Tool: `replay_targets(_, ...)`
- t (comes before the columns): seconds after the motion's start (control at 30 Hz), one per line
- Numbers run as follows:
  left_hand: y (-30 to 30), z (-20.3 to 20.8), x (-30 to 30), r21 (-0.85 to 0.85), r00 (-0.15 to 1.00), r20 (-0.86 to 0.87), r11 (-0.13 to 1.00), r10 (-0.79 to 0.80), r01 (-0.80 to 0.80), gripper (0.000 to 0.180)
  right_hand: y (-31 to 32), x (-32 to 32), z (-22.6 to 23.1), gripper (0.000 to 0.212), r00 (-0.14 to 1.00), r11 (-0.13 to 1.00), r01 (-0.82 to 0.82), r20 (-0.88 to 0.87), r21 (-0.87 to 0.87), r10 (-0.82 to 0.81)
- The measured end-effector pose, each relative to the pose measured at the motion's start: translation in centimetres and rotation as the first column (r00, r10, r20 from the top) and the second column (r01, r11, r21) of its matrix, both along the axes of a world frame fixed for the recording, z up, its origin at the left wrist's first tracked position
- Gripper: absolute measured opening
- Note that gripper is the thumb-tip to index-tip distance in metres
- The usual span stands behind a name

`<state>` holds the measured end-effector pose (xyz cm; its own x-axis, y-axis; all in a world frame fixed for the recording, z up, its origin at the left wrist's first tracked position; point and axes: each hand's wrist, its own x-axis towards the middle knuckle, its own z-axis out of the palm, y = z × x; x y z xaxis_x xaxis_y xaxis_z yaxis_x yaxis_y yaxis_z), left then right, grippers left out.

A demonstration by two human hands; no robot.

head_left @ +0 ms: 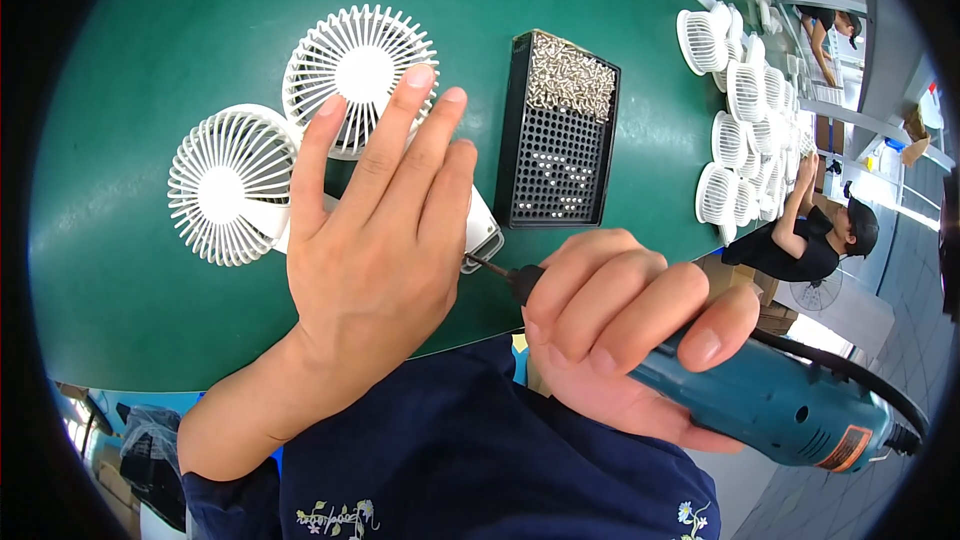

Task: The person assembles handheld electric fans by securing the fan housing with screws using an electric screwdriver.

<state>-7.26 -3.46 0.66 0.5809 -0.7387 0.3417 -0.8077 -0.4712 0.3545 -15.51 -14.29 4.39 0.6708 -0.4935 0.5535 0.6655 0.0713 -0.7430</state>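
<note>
My left hand lies flat with its fingers spread over two white handheld fans, pressing on the parts beneath it. One round slatted fan head shows beyond my fingertips, the other fan head to the left of my hand. A white handle end sticks out on the right of my palm; which fan it belongs to is hidden. My right hand is wrapped round a teal electric screwdriver. The tool's thin bit points left and meets the handle end beside my left hand.
A black screw tray with a heap of small silver screws and rows of holes lies ahead of my right hand. Several white fans stand along the table's right edge. A co-worker in black is beyond them. The screwdriver's cord trails right.
</note>
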Motion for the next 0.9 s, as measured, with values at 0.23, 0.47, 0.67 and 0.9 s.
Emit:
replay_targets(0.23, -0.1, -0.2, -0.2, -0.084, 0.999, 0.021, 0.996, 0.032, -0.030, 0.019, 0.3, -0.1, 0.4, 0.058, 0.999, 0.975, -0.020, -0.030, -0.220, 0.014)
replay_targets(0.47, -0.6, -1.7, -0.4, -0.192, 0.990, 0.101, 0.978, 0.102, -0.082, 0.016, 0.3, 0.4, 0.0, 0.063, 0.994, 0.941, -0.110, -0.049, -0.321, 0.099)
replay_targets(0.67, 0.4, 0.4, -0.1, -0.103, 1.000, -0.013, 0.995, 0.009, -0.010, 0.023, -0.5, -0.1, 0.3, 0.064, 0.992, 0.995, -0.039, 0.118, -0.089, 0.049)
replay_targets(0.9, 0.1, -0.5, 0.0, -0.107, 0.999, 0.036, 0.994, -0.006, 0.010, 0.023, 0.0, -0.2, 0.4, 0.057, 0.998, 0.991, -0.069, -0.004, -0.112, 0.069)
